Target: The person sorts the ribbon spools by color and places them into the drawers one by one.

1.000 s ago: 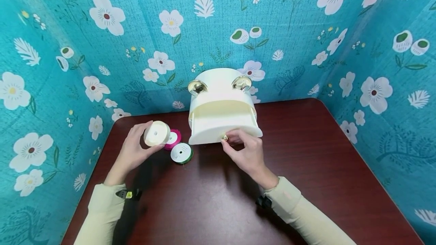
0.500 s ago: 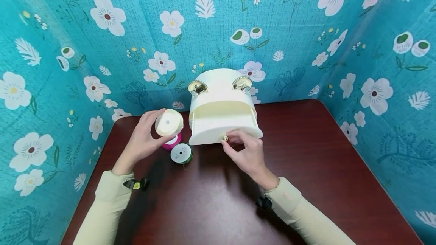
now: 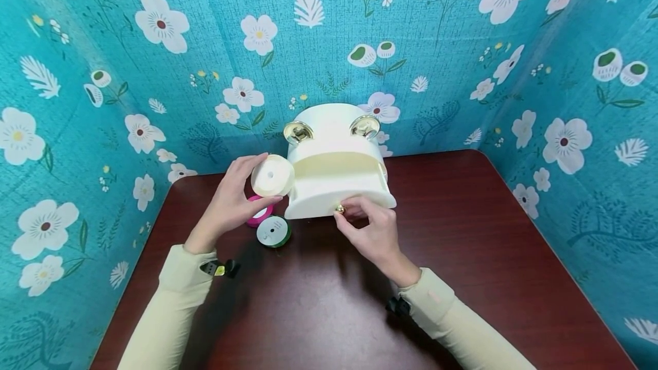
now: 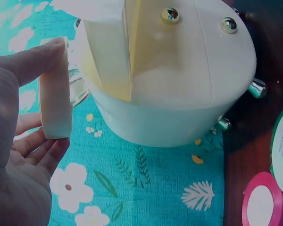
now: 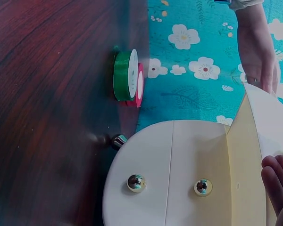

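My left hand (image 3: 222,204) grips a cream ribbon spool (image 3: 272,176) by its edge, thumb on one side and fingers on the other. The spool hangs in the air at the left end of a pulled-out drawer (image 3: 311,204), overlapping its corner in the head view. In the left wrist view the spool (image 4: 56,106) appears edge-on beside the drawer. A cream cabinet (image 3: 331,124) with rounded sides holds this drawer. My right hand (image 3: 372,230) pinches the drawer's small gold knob (image 3: 340,209) between thumb and fingers.
A pink ribbon spool (image 3: 255,217) and a green ribbon spool (image 3: 273,231) lie left of the cabinet on the dark red table (image 3: 319,313). Two shiny gold rounds (image 3: 298,131) stick up from the cabinet. Blue floral cloth (image 3: 437,27) rises behind and at both sides.
My left hand has carried the cream spool right and slightly away from me, from over the pink spool to the drawer's left corner. The right hand stays on the knob; the drawer remains out.
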Demonstrator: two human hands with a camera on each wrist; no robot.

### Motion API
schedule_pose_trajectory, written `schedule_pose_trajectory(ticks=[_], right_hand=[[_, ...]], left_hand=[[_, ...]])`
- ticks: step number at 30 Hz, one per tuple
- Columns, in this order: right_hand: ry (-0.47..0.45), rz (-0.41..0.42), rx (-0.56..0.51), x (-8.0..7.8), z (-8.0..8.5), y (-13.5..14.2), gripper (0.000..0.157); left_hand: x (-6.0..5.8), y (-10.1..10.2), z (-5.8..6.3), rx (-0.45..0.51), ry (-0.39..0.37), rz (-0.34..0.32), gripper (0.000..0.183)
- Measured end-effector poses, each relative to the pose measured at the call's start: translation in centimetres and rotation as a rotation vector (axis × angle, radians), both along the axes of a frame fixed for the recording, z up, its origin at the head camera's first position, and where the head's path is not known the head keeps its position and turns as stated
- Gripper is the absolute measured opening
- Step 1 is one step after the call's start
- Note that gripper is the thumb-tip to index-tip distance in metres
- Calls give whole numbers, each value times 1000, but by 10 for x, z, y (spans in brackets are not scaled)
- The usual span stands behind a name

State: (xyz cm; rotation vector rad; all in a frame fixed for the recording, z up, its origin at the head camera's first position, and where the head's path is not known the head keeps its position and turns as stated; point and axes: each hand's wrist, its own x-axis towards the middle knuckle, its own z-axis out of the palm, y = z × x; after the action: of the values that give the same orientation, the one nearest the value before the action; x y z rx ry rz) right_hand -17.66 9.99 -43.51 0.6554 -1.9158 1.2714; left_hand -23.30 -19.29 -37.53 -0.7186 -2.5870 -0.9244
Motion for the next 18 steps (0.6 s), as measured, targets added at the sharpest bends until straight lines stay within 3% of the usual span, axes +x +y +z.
schedule_pose_trajectory(ticks=[18], right_hand=[[15, 6, -15, 1, -1, -2, 20]], left_hand=[[-8, 23, 4, -6, 33, -69, 89]])
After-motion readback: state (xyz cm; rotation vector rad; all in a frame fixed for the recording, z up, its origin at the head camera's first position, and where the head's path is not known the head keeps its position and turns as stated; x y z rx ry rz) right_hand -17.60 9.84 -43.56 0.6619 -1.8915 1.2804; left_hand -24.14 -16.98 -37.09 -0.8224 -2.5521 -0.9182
